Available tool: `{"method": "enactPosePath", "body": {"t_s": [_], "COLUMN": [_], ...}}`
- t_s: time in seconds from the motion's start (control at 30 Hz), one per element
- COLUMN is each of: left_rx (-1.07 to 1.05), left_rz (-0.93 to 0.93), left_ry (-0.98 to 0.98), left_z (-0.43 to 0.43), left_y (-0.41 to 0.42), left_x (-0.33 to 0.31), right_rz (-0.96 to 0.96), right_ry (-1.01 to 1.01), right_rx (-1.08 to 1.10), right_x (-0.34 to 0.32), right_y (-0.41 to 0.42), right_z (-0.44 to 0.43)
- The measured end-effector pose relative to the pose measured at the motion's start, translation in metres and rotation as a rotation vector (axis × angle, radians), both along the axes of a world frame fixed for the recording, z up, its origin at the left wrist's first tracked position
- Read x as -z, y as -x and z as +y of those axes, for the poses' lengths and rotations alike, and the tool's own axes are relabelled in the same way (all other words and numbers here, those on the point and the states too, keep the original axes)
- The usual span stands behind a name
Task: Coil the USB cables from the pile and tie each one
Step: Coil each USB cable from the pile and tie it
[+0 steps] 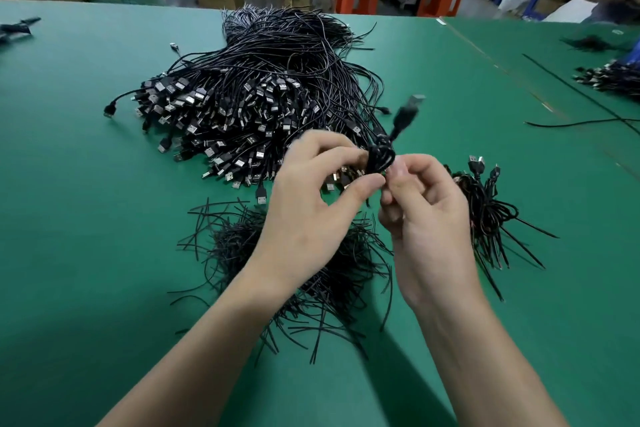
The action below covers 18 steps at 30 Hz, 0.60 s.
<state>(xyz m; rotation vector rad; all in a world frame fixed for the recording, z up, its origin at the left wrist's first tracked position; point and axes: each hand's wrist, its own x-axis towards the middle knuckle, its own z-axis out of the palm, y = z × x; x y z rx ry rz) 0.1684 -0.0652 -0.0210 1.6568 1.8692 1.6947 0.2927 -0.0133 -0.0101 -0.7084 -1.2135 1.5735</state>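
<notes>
A coiled cable (pixel 381 158) is being pinched between the curled fingers of the left hand (pixel 311 198) and right hand (pixel 426 215), raised above the ties (pixel 235 239), just near of the pile (pixel 263 97), probably for binding.

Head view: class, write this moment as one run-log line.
left hand: pinches coiled cable | right hand: pinches coiled cable | cable pile: behind hands | twist ties: under wrists | tied bundles: right of hands

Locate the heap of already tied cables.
In the head view, the heap of tied cables lies on the green table just right of the right hand, with the loose twist ties farther left.
</notes>
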Motion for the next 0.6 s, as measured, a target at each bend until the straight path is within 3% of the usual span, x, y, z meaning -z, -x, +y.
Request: {"method": "enactPosePath", "body": {"t_s": [0.07,0.13,0.3,0.4,0.53,0.6], "left_rx": [-0.149,-0.133,0.227,0.262,0.290,0.298], "left_rz": [0.229,0.248,-0.245,-0.359,-0.501,-0.514], "left_ry": [-0.127,-0.161,0.007,0.014,0.036,0.081], "left_z": [-0.003,-0.005,-0.004,-0.001,-0.003,-0.003], "left_y": [-0.001,0.001,0.009,0.015,0.019,0.023], "left_x": [0.001,0.003,-0.001,-0.003,-0.003,-0.005], "right_rz": [0.057,0.058,-0.057,-0.158,-0.170,-0.240], "right_ry": [0.141,0.188,0.020,-0.114,-0.086,-0.178], "right_rx": [-0.035,-0.024,0.016,0.061,0.064,0.081], "right_x": [-0.001,-0.004,-0.012,-0.012,-0.008,-0.007], "right_y": [0.004,0.006,0.003,0.004,0.005,0.003], "right_z": [0.000,0.000,0.000,-0.005,-0.007,-0.005]}}
